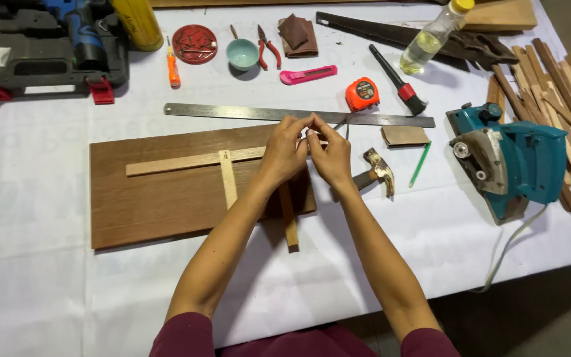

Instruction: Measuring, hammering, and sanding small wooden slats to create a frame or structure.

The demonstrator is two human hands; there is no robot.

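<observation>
Pinched together over the right end of a long pale wooden strip [193, 160], the fingertips of both hands are closed on something too small to be made out, perhaps a nail or pin. The left hand [284, 153] and the right hand [330, 157] meet thumb to thumb, so the small piece is probably being steadied from two sides above the wood.

That long strip is laid flat on a dark brown board [166, 198], its long axis running left to right and tilted slightly upward to the right. Two shorter strips are set across it at right angles: one [228, 178] near the middle, another [290, 221] under the wrists, pointing toward the person and overhanging the board's near edge. The board seems to be used as a flat backing.

A hammer [375, 173] is kept just beside the right wrist, within easy reach, and a steel ruler [232, 112] lies parallel beyond the board.
</observation>
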